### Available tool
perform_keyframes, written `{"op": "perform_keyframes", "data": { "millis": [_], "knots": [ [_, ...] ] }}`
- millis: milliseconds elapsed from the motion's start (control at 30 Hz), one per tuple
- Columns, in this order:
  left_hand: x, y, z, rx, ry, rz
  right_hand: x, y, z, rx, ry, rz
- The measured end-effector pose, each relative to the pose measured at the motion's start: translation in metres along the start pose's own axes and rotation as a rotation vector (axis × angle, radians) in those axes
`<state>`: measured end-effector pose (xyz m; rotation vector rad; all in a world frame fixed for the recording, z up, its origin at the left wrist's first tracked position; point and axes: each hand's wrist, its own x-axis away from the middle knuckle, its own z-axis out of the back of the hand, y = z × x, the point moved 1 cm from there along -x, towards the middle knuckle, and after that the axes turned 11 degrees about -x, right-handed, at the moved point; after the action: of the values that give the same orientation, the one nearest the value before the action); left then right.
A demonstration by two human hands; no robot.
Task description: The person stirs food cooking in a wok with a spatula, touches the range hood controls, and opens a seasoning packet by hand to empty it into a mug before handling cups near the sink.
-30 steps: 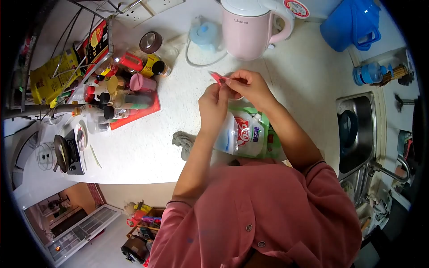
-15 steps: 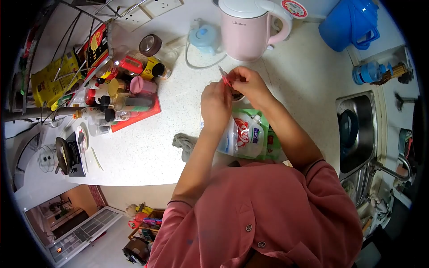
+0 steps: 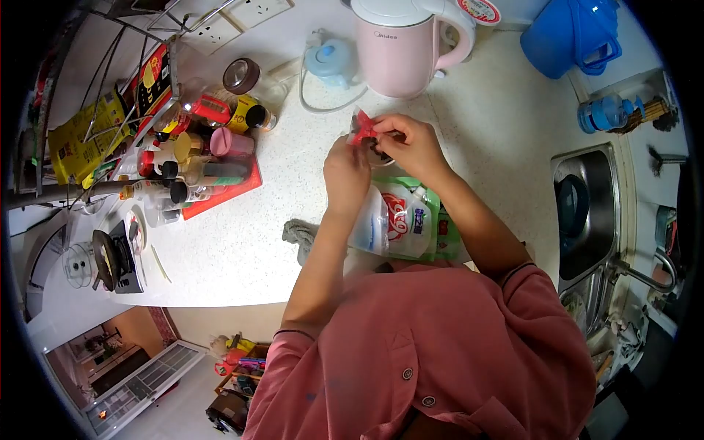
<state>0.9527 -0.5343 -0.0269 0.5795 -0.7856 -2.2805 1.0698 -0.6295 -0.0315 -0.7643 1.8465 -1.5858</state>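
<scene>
A small red packet with a pale, shiny part (image 3: 362,127) is pinched between the fingertips of both hands. My left hand (image 3: 347,174) grips its lower left side, fingers closed. My right hand (image 3: 415,147) holds the right side with thumb and fingers together. Just under the hands is a small round container (image 3: 381,160) with dark bits inside, partly covered by my fingers. A green and white spouted pouch (image 3: 402,220) lies flat on the counter between my forearms.
A pink electric kettle (image 3: 396,59) and a light blue corded item (image 3: 330,59) stand beyond my hands. Several bottles and jars crowd a red tray (image 3: 235,192) at left. A grey cloth (image 3: 299,236) lies left of the pouch. The sink (image 3: 587,220) and blue pitcher (image 3: 566,40) are at right.
My hands have drawn slightly apart, and the red packet now shows wider between them. My left hand has moved a little left and down. More of the small container is visible.
</scene>
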Motion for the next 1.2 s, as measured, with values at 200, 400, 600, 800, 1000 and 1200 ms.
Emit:
{"op": "perform_keyframes", "data": {
  "millis": [200,400,600,800,1000,1200],
  "knots": [
    [0.000,0.001,0.000,-0.038,-0.010,-0.060,0.004,-0.007,0.003,0.098,-0.042,0.181],
    [0.000,0.005,0.006,-0.013,-0.032,-0.060,0.006,-0.001,0.004,0.138,0.005,0.344],
    [0.001,0.019,0.008,0.158,0.115,-0.125,0.011,0.009,0.008,0.180,0.167,0.396],
    [0.004,0.021,0.014,-0.204,0.103,-0.310,0.014,0.008,0.009,0.298,0.197,0.469],
    [0.000,0.033,0.024,-0.371,0.192,-0.473,0.015,0.010,0.007,0.236,0.192,0.460],
    [0.005,0.032,0.028,-0.248,0.280,-0.411,0.018,0.012,0.009,0.286,0.201,0.483]
  ]
}}
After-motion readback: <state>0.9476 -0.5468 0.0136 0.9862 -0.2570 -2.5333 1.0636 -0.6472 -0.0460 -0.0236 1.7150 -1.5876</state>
